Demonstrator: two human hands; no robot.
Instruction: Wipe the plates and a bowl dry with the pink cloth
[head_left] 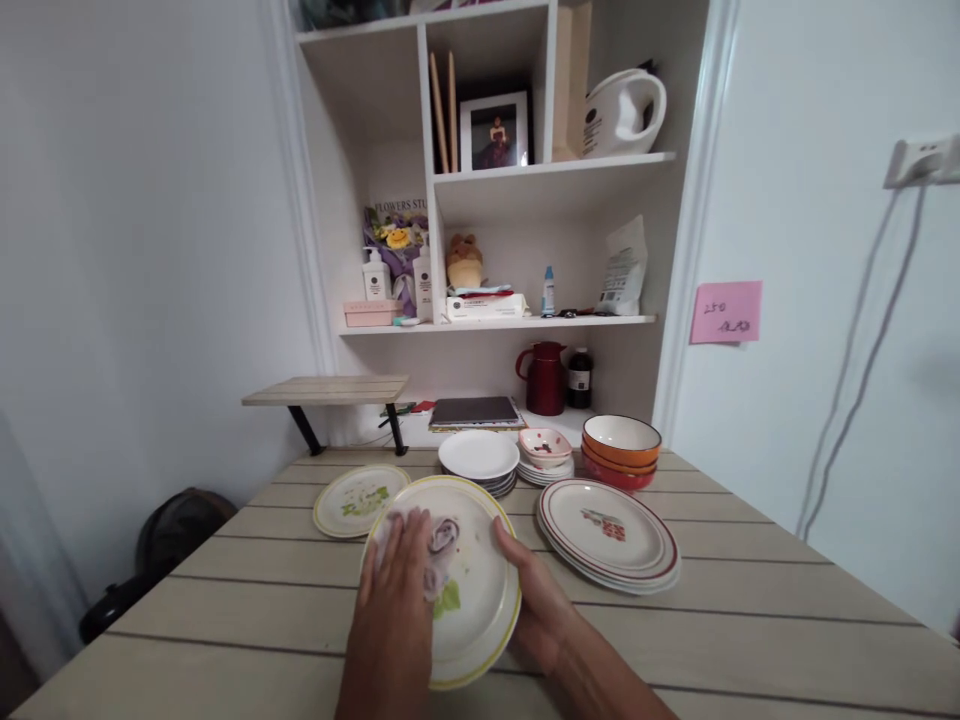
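Observation:
My right hand (536,600) grips the right edge of a round cream plate (480,635) with a yellow rim, thumb on the face and fingers behind it. The plate is raised and tilted toward me. Across its left side lies my left hand (397,590), its fingers pressing what looks like a crumpled pale purple cloth (442,540) on the plate's face. A green leaf print shows just below the cloth. Behind to the left, another yellow-rimmed plate (360,500) lies flat on the table. To the right is a stack of red-rimmed plates (609,530).
On the slatted wooden table (247,625) stand white plates (478,454), small dishes (545,447) and stacked orange and red bowls (621,440). A small raised wooden shelf (330,390) is at the back left. Behind are a dark red jug (546,380) and white shelving (540,168).

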